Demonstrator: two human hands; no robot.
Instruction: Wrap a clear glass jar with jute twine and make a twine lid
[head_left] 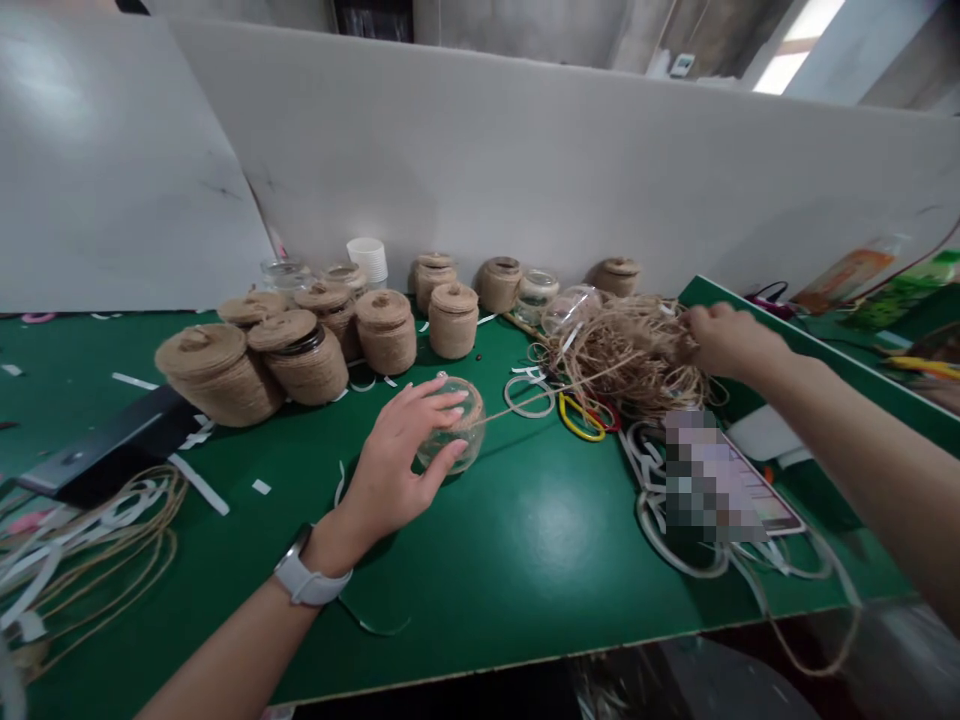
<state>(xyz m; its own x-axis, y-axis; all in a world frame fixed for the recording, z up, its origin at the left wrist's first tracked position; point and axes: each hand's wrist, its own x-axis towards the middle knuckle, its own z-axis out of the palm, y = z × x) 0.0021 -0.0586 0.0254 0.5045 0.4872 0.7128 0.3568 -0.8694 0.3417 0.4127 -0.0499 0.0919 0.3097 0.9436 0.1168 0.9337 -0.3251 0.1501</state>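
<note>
Small craft workshop, by the look of it. Green table [480,570] with a loose heap of twine [630,340], plus a batch of near-identical wrapped jars [386,335], so repeat handwork. Bare jars [537,290] mixed in along the back. White scraps [261,487] scattered over the top. Plain pale partition [450,160] closes off the far side; rough grey wall [517,35] above it, more industrial than home. Low green divider [810,350] on the right, drinks bottles [847,275] beyond it. Phone [750,485] and stacked cups [371,262] sit among the materials.
</note>
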